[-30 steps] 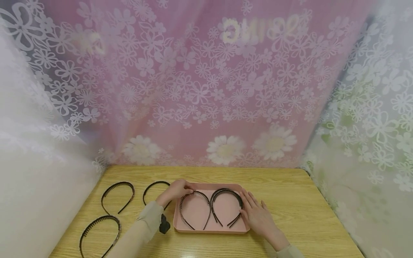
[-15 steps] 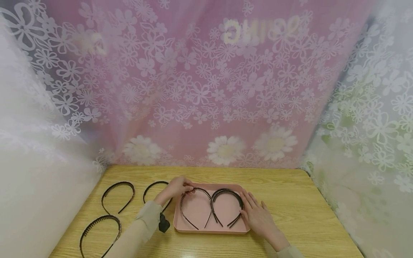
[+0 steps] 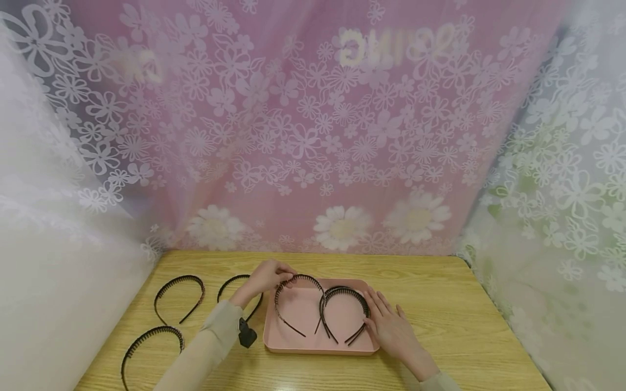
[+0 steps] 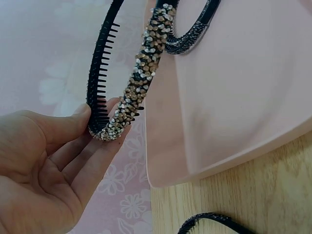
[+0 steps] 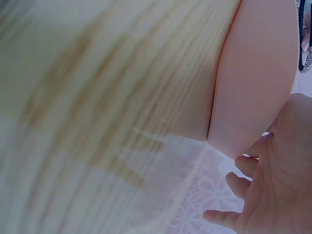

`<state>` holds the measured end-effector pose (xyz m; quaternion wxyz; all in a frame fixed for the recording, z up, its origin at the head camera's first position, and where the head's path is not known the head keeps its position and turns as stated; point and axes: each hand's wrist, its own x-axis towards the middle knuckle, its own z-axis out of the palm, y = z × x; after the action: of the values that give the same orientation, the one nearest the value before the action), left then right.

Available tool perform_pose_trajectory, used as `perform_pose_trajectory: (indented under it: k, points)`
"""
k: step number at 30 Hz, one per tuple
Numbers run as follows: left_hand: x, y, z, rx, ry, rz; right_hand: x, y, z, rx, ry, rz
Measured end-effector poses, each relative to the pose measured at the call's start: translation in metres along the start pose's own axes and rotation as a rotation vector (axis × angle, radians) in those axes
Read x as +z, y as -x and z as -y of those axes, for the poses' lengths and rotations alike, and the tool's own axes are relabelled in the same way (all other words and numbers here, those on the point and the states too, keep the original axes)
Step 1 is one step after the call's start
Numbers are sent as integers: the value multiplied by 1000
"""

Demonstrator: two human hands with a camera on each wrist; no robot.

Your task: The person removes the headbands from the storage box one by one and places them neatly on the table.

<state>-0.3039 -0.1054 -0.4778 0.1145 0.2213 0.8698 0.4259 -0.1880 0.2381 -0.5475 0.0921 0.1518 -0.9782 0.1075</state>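
My left hand [image 3: 264,278] pinches the beaded headband [image 3: 298,301] at the top of its arc, thumb and fingertips [image 4: 105,146] closed on the band (the left wrist view shows brown and clear beads on the outer face, black comb teeth on the inner). The band is lifted and tilted above the left half of the pink tray [image 3: 298,347]; its two ends point down toward the tray floor, and I cannot tell whether they touch it.

In the right half of the tray lies a second toothed headband [image 3: 344,314], flat, arc toward the far rim. My right hand [image 3: 391,328] rests with fingers straight and spread on the tray's right edge, fingertips just beside that headband; it grips nothing.

The tray sits on a wooden table [image 3: 464,326]. Left of the tray, on the bare wood: one black headband [image 3: 233,282] partly hidden behind my left wrist, another [image 3: 179,296] farther left, a third toothed one [image 3: 151,350] nearest the front edge. A small black device [image 3: 246,334] is strapped at my left wrist. Floral curtains [image 3: 303,136] close off the back and sides.
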Motion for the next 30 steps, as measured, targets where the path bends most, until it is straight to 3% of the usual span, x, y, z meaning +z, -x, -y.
perform_pose_trajectory:
  k: [8,22,30]
  points:
    - [-3,2,-1,-17,-50,-35,4,1,-3,-39,12,-47]
    - [-17,9,5,-11,-23,-34,-1,0,0,0,-3,12]
    - [-26,13,15,-16,-34,-44,-1,2,0,-43,5,-55]
